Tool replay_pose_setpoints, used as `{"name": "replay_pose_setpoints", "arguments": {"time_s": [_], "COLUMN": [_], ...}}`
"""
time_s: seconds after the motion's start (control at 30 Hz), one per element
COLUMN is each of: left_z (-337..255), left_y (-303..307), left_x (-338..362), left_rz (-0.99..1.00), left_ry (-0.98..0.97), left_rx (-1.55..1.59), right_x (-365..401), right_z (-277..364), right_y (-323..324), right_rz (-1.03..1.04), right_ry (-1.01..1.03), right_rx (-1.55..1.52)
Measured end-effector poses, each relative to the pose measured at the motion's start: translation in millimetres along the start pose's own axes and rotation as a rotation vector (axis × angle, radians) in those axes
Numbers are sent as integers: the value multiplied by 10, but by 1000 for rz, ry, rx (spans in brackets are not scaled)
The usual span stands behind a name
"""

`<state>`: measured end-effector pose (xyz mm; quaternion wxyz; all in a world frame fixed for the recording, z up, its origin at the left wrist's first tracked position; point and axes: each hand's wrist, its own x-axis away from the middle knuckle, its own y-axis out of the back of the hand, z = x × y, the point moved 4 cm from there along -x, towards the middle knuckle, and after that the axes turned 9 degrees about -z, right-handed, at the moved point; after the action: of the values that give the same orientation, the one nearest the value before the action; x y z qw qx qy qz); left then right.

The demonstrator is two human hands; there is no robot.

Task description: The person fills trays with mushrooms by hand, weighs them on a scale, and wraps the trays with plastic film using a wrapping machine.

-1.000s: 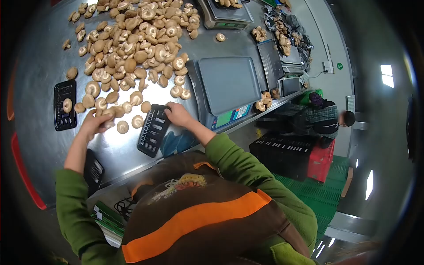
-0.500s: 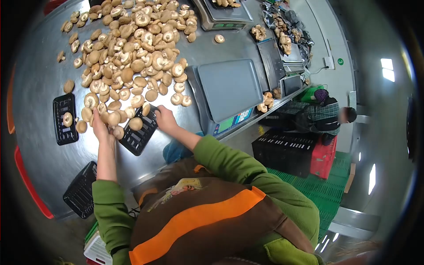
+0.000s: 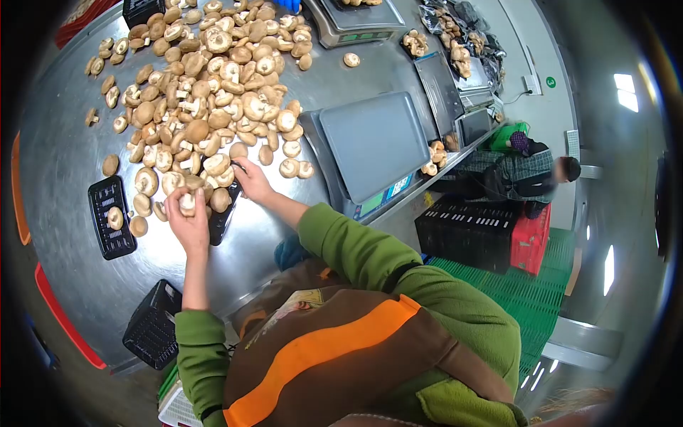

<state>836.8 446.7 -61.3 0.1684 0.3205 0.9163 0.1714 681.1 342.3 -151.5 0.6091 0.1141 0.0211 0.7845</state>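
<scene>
Left hand [image 3: 188, 226]: shifted toward the right hand; fingers curled around a shiitake [image 3: 187, 202], pale underside showing.
Right hand [image 3: 254, 183]: gripping the tray's edge, apparently steadying it.
Slotted tray [image 3: 221, 222]: black plastic, between both hands, partly hidden by mushrooms.
Shiitake pile [image 3: 203, 92]: beyond both hands, seemingly for easy reach; matte, domed brown caps.

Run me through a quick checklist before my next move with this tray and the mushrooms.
1. Right hand gripping the black tray: ok.
2. Left hand holding a shiitake mushroom: ok.
3. Held tray's mushroom count: cannot tell, partly hidden.
4. Spare tray empty: not ok, one mushroom inside.
5. Grey scale platform clear: ok.
6. Scale display reading: cannot tell, too small.
</scene>
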Motion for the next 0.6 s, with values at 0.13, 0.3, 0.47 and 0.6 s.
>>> {"name": "replay_pose_setpoints", "arguments": {"time_s": [0.13, 0.3, 0.47, 0.6], "left_z": [-363, -904, -1507, -1749], "left_y": [70, 57, -15, -233], "left_x": [240, 327, 470, 466], "left_rz": [176, 189, 210, 106], "left_ry": [-151, -457, -783, -737], "left_rx": [77, 35, -102, 9], "right_x": [159, 272, 366, 380], "right_z": [17, 358, 680, 834], "right_y": [196, 602, 1063, 1504], "right_rz": [-15, -62, -188, -348], "right_ry": [-240, -195, -133, -131], "right_rx": [-287, -349, -489, -546]}}
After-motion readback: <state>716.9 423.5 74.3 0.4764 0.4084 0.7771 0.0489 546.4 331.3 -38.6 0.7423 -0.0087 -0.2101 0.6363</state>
